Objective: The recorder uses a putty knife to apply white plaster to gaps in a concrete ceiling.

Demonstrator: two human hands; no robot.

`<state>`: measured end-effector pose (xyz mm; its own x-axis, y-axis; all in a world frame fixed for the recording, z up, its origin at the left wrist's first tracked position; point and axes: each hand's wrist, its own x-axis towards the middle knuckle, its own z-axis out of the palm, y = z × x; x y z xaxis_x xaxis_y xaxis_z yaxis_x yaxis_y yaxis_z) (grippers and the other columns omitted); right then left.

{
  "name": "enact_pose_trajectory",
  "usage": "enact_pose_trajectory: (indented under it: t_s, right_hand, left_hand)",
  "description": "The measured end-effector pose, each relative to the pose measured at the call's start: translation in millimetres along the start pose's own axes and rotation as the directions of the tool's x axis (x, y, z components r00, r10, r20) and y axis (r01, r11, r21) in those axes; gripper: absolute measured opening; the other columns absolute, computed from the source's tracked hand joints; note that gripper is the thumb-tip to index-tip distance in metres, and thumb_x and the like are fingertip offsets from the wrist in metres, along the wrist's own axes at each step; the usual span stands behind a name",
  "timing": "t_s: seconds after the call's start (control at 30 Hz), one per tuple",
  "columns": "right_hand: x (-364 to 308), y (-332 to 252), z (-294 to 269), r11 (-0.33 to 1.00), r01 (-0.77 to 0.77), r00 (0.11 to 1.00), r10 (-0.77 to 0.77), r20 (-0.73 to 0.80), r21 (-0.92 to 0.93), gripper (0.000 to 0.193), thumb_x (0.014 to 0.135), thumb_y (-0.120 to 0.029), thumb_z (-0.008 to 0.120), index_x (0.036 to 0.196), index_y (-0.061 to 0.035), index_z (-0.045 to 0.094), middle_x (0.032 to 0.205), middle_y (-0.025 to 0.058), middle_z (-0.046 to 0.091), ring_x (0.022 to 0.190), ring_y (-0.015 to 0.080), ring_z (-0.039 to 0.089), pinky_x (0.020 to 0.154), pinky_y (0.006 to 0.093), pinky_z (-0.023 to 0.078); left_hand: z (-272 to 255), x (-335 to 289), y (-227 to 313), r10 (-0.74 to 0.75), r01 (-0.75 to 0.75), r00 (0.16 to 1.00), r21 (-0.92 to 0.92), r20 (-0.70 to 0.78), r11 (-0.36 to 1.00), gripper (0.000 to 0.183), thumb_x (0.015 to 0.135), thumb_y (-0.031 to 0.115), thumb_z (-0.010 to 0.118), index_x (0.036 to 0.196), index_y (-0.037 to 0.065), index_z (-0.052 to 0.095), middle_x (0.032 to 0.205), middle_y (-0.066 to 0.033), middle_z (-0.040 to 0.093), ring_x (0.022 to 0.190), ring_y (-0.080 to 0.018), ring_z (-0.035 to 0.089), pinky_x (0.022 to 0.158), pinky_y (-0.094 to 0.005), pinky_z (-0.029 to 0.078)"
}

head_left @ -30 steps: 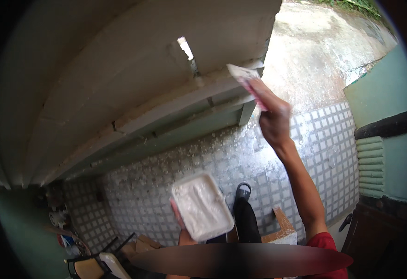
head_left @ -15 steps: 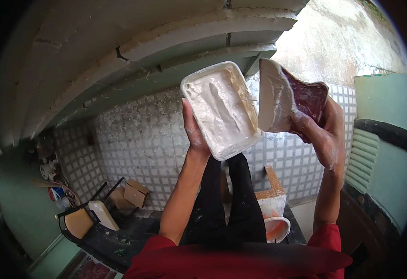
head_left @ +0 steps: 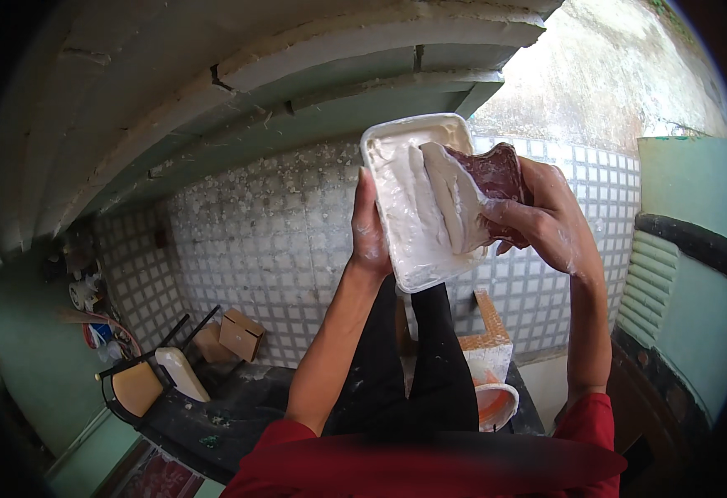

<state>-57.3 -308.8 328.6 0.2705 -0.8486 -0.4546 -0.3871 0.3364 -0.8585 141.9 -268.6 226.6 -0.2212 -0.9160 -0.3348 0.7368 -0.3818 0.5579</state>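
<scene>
A white rectangular tub (head_left: 438, 279) rests in my left hand (head_left: 369, 228), tilted, with the fingers underneath mostly hidden and the thumb along its left side. Smooth off-white paste (head_left: 406, 203) covers the tub's bottom, with a long ridge drawn through it. My right hand (head_left: 553, 222) is closed around a dark red, wide-bladed scraper (head_left: 498, 176), thumb pressed on its near face. Its broad edge lies inside the tub against the paste, and a thick layer of paste coats the blade. White smears mark the right hand and wrist.
Stepped, cracked ledges (head_left: 313, 54) run overhead at upper left. Below are a tiled floor (head_left: 272, 241), a white and orange bucket (head_left: 504, 402), and a paint-stained block-like stand (head_left: 488, 357). A chair (head_left: 137, 388) and a cardboard box (head_left: 240, 334) stand at lower left. A pale green wall (head_left: 691, 191) is right.
The scraper has moved left from beside the tub into it, its blade now on the paste. The tub has shifted slightly right and stands more upright in view.
</scene>
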Motion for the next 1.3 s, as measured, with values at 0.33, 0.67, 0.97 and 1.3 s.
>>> enact_pose_trajectory:
  t_s: [0.33,0.67,0.97,1.3]
  right_hand:
    - [4.9,14.9,-4.8,0.984,-0.070,0.997,0.074,-0.017,0.163,0.021,0.080,-0.011,0.063,0.095,0.0039,0.063,0.071,0.0086,0.065,0.054,0.0131,0.062,0.050,0.0258,0.049]
    - [23.8,31.5,1.5,0.984,-0.094,0.996,0.092,0.017,0.148,0.020,0.080,-0.011,0.062,0.092,0.0049,0.063,0.069,0.0061,0.063,0.055,0.0115,0.058,0.053,0.0250,0.047]
    - [24.9,43.9,12.8,0.968,-0.084,0.996,0.088,-0.008,0.238,0.019,0.081,-0.010,0.064,0.092,0.0055,0.064,0.071,0.0053,0.063,0.058,0.0103,0.055,0.055,0.0267,0.044]
    - [22.7,58.1,18.1,0.943,-0.093,0.994,0.070,0.082,0.320,0.015,0.084,-0.008,0.067,0.093,0.0038,0.064,0.070,0.0020,0.062,0.058,0.0067,0.053,0.053,0.0241,0.042]
  left_hand:
    - [-5.1,14.8,-4.7,-0.040,0.039,0.999,0.026,0.007,0.999,0.088,0.095,0.072,0.041,0.149,0.003,0.037,0.142,-0.0166,0.052,0.125,-0.0277,0.057,0.106,-0.0445,0.048]
    - [-8.6,27.7,-16.4,-0.080,0.081,0.996,-0.011,0.030,0.997,0.089,0.095,0.073,0.037,0.148,0.001,0.037,0.139,-0.0180,0.054,0.121,-0.0278,0.059,0.104,-0.0442,0.050]
    - [-17.3,33.6,-17.9,-0.090,0.106,0.988,-0.127,0.126,0.986,0.082,0.098,0.067,0.039,0.146,0.001,0.039,0.134,-0.0172,0.058,0.119,-0.0250,0.061,0.104,-0.0419,0.050]
    - [-9.2,32.3,-24.3,-0.163,0.161,0.984,0.039,0.068,0.986,0.098,0.092,0.077,0.036,0.148,-0.003,0.033,0.139,-0.0241,0.052,0.121,-0.0332,0.059,0.103,-0.0478,0.052]
